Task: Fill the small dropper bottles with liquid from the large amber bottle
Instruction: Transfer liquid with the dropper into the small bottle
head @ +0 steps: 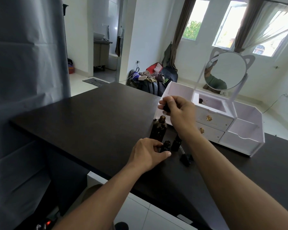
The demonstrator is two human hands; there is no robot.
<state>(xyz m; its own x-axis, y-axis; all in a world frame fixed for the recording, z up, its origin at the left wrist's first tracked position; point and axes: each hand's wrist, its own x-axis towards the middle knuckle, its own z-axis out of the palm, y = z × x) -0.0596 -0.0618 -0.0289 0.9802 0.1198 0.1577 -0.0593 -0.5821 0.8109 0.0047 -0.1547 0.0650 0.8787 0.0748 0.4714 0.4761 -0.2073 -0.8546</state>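
The large amber bottle (pixel 159 128) stands uncapped on the black table (pixel 93 120). My right hand (pixel 178 110) pinches a black dropper cap (pixel 167 107) above it, the glass tip at the bottle's mouth. In front, my left hand (pixel 148 153) grips a small open dropper bottle (pixel 166 146) with thumb and fingers. A second small bottle (pixel 176 143) stands just right of it, partly hidden by my right forearm. Another dropper cap (pixel 186 158) lies on the table beside that arm.
A white vanity organizer (pixel 243 130) with drawers and a cat-ear mirror (pixel 225 70) stands right behind the bottles. The table's near edge (pixel 116 177) runs below my forearms. Bags and clothes lie on the floor beyond the table.
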